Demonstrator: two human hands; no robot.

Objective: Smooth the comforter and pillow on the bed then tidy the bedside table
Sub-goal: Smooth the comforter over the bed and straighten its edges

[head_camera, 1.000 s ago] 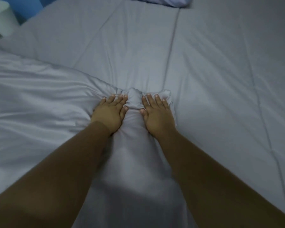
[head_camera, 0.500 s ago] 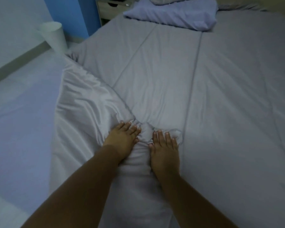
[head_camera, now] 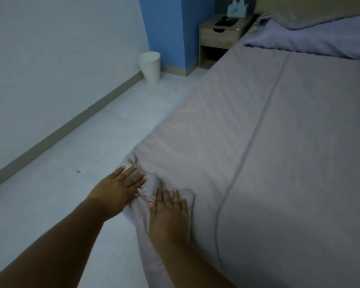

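A grey comforter (head_camera: 279, 163) lies spread over the bed, with a long seam running down it. Its near-left corner is bunched into a wad at the bed's left edge. My left hand (head_camera: 119, 192) holds that wad from the floor side, fingers stretched along the fabric. On top of the wad sits my right hand (head_camera: 168, 213), fingers curled over the cloth. At the head of the bed lies a lilac pillow (head_camera: 312, 41). Beside it stands the wooden bedside table (head_camera: 218, 32), which carries a teal tissue box (head_camera: 236, 9) and a flat black object (head_camera: 226, 21).
A white waste bin (head_camera: 149, 66) stands on the pale tiled floor (head_camera: 71, 194) by the blue wall section. A white wall with a grey skirting runs along the left. The strip of floor lies between wall and bed.
Both hands have carried the bunched corner leftward to the bed's left edge. The shiny folded-back part no longer shows and the comforter lies flatter. The view has swung up toward the bedside table.
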